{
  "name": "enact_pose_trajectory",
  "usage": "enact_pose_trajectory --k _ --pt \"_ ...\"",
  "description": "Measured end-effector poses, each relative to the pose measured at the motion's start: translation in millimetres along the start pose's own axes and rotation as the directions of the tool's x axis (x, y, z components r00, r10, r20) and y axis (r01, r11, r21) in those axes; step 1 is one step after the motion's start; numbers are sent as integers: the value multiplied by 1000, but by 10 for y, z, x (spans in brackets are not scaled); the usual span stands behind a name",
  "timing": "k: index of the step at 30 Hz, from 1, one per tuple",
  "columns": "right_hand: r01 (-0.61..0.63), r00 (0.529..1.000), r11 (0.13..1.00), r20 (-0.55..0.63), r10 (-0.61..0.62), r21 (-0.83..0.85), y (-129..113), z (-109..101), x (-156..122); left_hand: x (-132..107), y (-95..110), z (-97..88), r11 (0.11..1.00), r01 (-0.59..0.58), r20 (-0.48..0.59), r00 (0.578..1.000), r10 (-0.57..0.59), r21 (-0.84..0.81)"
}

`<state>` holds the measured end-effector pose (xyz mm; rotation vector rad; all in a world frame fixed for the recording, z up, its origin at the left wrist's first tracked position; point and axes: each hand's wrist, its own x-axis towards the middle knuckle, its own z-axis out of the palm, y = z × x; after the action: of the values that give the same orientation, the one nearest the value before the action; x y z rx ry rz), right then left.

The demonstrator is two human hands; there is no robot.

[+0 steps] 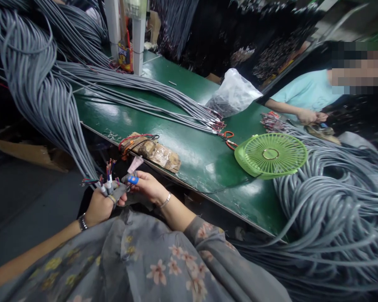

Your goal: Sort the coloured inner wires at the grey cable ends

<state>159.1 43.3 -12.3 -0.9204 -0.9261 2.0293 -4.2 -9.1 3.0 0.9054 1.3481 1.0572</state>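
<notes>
Low in front of me, my left hand (100, 205) is closed around the ends of several grey cables (77, 147). Thin coloured wires (110, 167) fan out from their stripped ends, above white sleeves. Grey wrapping covers some of the left fingers. Close by on the right, my right hand (149, 188) has thumb and fingers pinched together, with blue tape (132, 180) around the thumb. What the pinch holds is too small and dark to make out. A pale pinkish flat piece (135, 164) sticks up just above these fingers.
A taped wooden block (160, 155) lies at the near edge of the green table (208, 167). Beyond are a cable bundle (164, 102), orange-handled scissors (229, 140), a green fan (271, 155) and a plastic bag (234, 94). Coiled cables (334, 205) fill the right, near a co-worker (308, 92).
</notes>
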Motion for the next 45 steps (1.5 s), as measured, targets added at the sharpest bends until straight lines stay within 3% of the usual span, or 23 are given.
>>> enact_pose_trajectory --k 3,7,11,17,20,24,27,29,34,38,45 --pt "53 999 993 12 -53 -101 -12 15 -31 -6 57 -8 992 -35 74 997 26 123" --pt "210 978 934 51 -203 -289 -29 21 -74 13 176 26 973 34 205 975 -82 229" --pt "307 948 877 39 -316 -369 -25 7 -102 36 195 27 966 49 224 969 -107 253" --pt "160 985 959 -22 -170 -233 73 -45 -105 16 106 28 991 16 54 998 -24 136" --pt "174 980 971 -66 -187 -164 166 -36 -102 23 68 39 991 -4 39 999 -2 131" --pt "181 978 973 -75 -192 -141 164 -15 -94 76 72 -2 991 14 171 985 -38 136" --pt "148 988 975 -9 -151 -165 84 -2 -70 110 101 -67 978 35 344 933 -106 206" --pt "129 992 975 28 -127 -179 53 12 -41 109 108 -99 969 12 389 915 -111 247" --pt "100 993 990 -53 -106 -98 105 14 23 57 15 -93 992 9 200 979 -33 124" --pt "60 996 998 -69 -57 37 133 -10 -9 52 -82 -70 999 39 68 997 -39 -7" --pt "65 997 992 -40 -70 -111 28 87 -70 44 -17 -48 995 -5 93 996 -5 101"
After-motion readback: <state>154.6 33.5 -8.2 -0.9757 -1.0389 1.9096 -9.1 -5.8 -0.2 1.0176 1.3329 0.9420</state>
